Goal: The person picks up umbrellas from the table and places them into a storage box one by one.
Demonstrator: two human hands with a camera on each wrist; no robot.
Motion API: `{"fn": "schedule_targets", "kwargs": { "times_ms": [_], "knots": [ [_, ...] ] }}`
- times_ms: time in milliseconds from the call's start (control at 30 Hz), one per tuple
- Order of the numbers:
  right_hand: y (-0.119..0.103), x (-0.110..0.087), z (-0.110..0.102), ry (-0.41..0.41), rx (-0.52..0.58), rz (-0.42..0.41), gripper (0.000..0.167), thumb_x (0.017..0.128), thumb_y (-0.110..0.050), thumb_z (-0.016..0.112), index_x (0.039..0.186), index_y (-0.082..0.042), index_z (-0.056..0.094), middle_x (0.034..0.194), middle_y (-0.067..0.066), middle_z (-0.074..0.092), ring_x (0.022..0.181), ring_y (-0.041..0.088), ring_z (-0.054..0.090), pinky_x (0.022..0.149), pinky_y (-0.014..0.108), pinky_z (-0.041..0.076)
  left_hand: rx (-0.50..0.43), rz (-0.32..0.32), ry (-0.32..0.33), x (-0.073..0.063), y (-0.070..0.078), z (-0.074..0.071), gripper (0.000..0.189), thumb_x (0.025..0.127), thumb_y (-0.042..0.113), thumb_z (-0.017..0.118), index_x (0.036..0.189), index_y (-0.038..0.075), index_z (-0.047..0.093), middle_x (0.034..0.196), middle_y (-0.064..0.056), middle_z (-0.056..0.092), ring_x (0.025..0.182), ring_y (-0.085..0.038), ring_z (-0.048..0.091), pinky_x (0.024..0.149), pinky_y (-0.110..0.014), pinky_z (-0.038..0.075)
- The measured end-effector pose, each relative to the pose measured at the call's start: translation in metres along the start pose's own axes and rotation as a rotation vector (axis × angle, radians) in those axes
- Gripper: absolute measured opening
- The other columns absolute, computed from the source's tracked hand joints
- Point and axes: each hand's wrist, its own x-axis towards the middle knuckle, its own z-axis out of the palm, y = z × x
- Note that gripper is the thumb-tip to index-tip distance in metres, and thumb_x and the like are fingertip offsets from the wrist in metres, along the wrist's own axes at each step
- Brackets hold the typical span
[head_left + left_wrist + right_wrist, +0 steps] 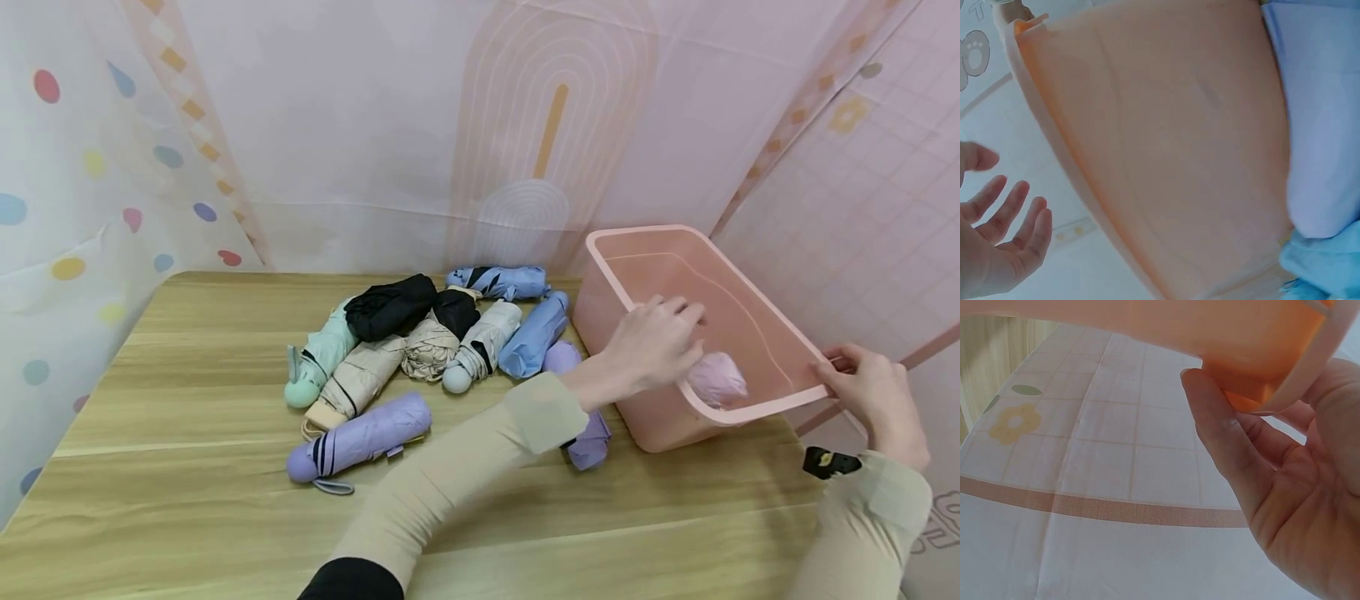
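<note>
The pink plastic bin point(637, 417) stands tilted at the table's right side. My right hand point(873, 400) grips its near right corner, with thumb and fingers around the rim point(1300, 381). Over the bin's left rim hangs my left hand point(648, 342), its fingers loosely bent and nothing held in them; the left wrist view also shows this hand point(1007, 231) empty. A pale pink folded umbrella point(717, 379) lies inside the bin, below the left fingers. In the left wrist view, a lavender bundle point(1325, 125) and some teal fabric point(1322, 262) show beside the bin's inner wall.
Left of the bin, several folded umbrellas lie grouped: mint point(322, 358), black point(393, 307), beige point(363, 379), pale grey point(487, 333) and blue point(536, 333). A purple umbrella point(367, 437) lies nearer the front. Another purple one point(588, 442) is partly behind the left forearm.
</note>
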Motion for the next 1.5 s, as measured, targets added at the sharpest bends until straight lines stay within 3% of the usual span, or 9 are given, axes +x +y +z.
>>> {"fn": "schedule_targets", "kwargs": {
  "times_ms": [167,300,400,567,767,967,1033,1267,1500],
  "knots": [
    [0.000,0.001,0.000,0.009,0.003,-0.006,0.032,0.093,-0.020,0.053,0.106,0.009,0.057,0.091,0.028,0.065,0.058,-0.016,0.036,0.059,0.024,0.036,-0.058,-0.020,0.093,-0.021,-0.016,0.010,0.021,0.092,0.025,0.054,0.109,0.018,0.064,0.106,0.007,0.066,0.096,-0.009,0.061,0.074,-0.019,0.050],
    [0.001,0.000,0.001,0.029,0.013,-0.017,0.031,0.092,-0.019,0.053,0.105,0.009,0.058,0.088,0.027,0.066,0.056,-0.018,0.037,0.055,0.018,0.034,-0.035,-0.010,0.111,-0.038,-0.029,0.023,0.021,0.091,0.024,0.057,0.108,0.017,0.064,0.103,0.004,0.065,0.087,-0.012,0.060,0.072,-0.021,0.048],
    [0.001,0.000,0.002,0.019,0.025,-0.004,0.032,0.093,-0.020,0.053,0.107,0.009,0.057,0.090,0.028,0.066,0.055,-0.015,0.041,0.053,0.017,0.036,-0.006,-0.004,0.058,-0.049,-0.038,0.033,0.023,0.091,0.026,0.058,0.111,0.015,0.063,0.106,0.002,0.064,0.090,-0.014,0.061,0.074,-0.024,0.049],
    [0.001,-0.001,0.003,-0.012,0.039,0.034,0.037,0.096,-0.023,0.050,0.112,0.010,0.054,0.097,0.031,0.063,0.054,-0.009,0.046,0.052,0.020,0.041,-0.003,0.001,-0.102,-0.063,-0.053,0.047,0.029,0.089,0.018,0.059,0.117,0.014,0.061,0.113,-0.001,0.063,0.102,-0.020,0.061,0.083,-0.029,0.050],
    [0.000,-0.002,0.004,0.000,0.037,0.027,0.036,0.095,-0.023,0.050,0.111,0.009,0.055,0.095,0.030,0.064,0.054,-0.009,0.047,0.051,0.019,0.039,0.007,0.058,-0.258,-0.074,-0.069,0.058,0.040,0.086,0.010,0.059,0.126,0.011,0.057,0.122,-0.005,0.060,0.106,-0.023,0.060,0.085,-0.031,0.051],
    [0.001,-0.002,0.004,-0.002,0.034,0.036,0.037,0.096,-0.022,0.050,0.113,0.010,0.054,0.096,0.031,0.063,0.053,-0.008,0.048,0.052,0.020,0.040,-0.018,0.121,-0.414,-0.079,-0.079,0.064,0.053,0.081,0.008,0.064,0.133,0.013,0.053,0.136,-0.005,0.054,0.127,-0.023,0.050,0.106,-0.031,0.041],
    [0.001,-0.002,0.004,-0.004,0.034,0.043,0.038,0.096,-0.022,0.050,0.114,0.011,0.053,0.098,0.032,0.063,0.053,-0.007,0.048,0.052,0.020,0.040,-0.020,0.131,-0.454,-0.080,-0.081,0.064,0.057,0.080,0.006,0.065,0.135,0.015,0.052,0.138,-0.004,0.053,0.132,-0.024,0.045,0.108,-0.035,0.039],
    [0.001,-0.002,0.003,0.003,0.021,0.041,0.039,0.095,-0.023,0.050,0.114,0.011,0.053,0.099,0.032,0.062,0.053,-0.008,0.047,0.054,0.022,0.040,0.017,0.183,-0.555,-0.080,-0.088,0.066,0.066,0.077,-0.001,0.066,0.137,0.022,0.050,0.146,0.002,0.045,0.143,-0.026,0.029,0.111,-0.062,0.023],
    [0.000,-0.002,0.004,0.006,0.024,0.036,0.038,0.095,-0.023,0.050,0.112,0.011,0.054,0.097,0.032,0.063,0.054,-0.009,0.046,0.053,0.021,0.040,0.143,0.310,-0.555,-0.078,-0.090,0.073,0.065,0.078,-0.001,0.065,0.137,0.024,0.050,0.144,0.004,0.047,0.144,-0.024,0.030,0.111,-0.060,0.025]
  ]
}}
